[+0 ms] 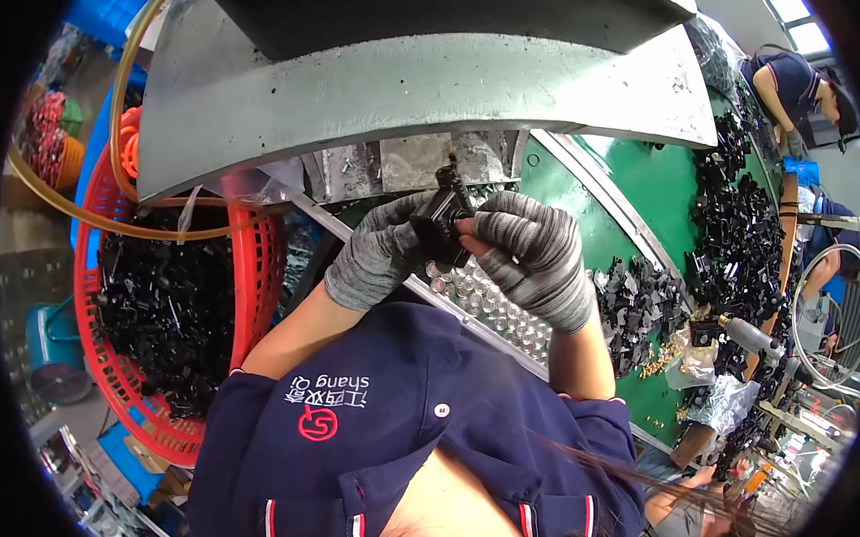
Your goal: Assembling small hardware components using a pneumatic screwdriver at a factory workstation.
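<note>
A black moulded plastic part (436, 226) is held up in front of my chest, between both hands. My left hand (377, 251), in a grey striped glove with cut-off fingertips, is closed on its left side. From the right, my right hand (536, 255), gloved the same way, pinches the part's edge with bare fingertips. Whether a small piece sits between those fingertips is hidden. Just beyond the part is a metal machine fixture (417, 163). Below my hands, rows of small clear round pieces (498, 309) lie on the bench.
A wide grey metal machine cover (424, 89) overhangs the work spot. At left stands a red basket (247, 303) full of black parts. On the green bench (565, 193) at right lie heaps of black parts (736, 220) and small brass pieces (662, 360). Another person (788, 86) works far right.
</note>
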Action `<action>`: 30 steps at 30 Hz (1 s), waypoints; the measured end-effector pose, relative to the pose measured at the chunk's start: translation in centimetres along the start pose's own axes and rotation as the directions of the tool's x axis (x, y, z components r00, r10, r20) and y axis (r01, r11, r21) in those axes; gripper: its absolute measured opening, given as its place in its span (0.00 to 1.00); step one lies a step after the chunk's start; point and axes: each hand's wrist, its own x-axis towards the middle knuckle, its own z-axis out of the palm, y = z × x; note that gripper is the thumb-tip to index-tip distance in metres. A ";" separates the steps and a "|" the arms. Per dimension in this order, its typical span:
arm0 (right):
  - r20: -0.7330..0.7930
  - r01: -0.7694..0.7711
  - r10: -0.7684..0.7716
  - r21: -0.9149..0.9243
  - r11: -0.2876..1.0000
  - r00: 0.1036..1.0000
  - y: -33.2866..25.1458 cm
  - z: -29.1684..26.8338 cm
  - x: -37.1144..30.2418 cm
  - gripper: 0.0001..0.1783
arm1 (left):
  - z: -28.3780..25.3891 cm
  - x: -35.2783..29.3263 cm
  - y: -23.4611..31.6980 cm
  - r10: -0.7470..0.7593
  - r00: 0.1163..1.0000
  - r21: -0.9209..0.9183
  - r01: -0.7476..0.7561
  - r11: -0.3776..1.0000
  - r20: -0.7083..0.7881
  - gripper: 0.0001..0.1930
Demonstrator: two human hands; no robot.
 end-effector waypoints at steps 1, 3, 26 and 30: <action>0.055 -0.010 0.008 0.037 0.999 0.998 0.1 -0.5 0.0 0.09 | -0.1 0.1 0.2 -0.050 0.997 -0.010 0.051 0.999 0.059 0.26; 0.160 -0.036 0.019 0.108 0.994 0.987 0.0 -1.3 0.3 0.11 | -0.4 0.3 0.2 -0.105 0.987 -0.022 0.108 0.994 0.120 0.26; 0.339 -0.637 0.627 0.692 0.340 0.702 3.7 2.7 -1.9 0.20 | 2.5 0.1 -0.6 0.303 0.953 0.806 -0.169 0.567 -0.013 0.30; 0.417 -0.708 0.653 0.652 0.270 0.633 5.1 -0.3 -2.1 0.19 | 3.6 1.7 2.7 -0.183 0.963 0.263 0.232 0.937 -0.198 0.29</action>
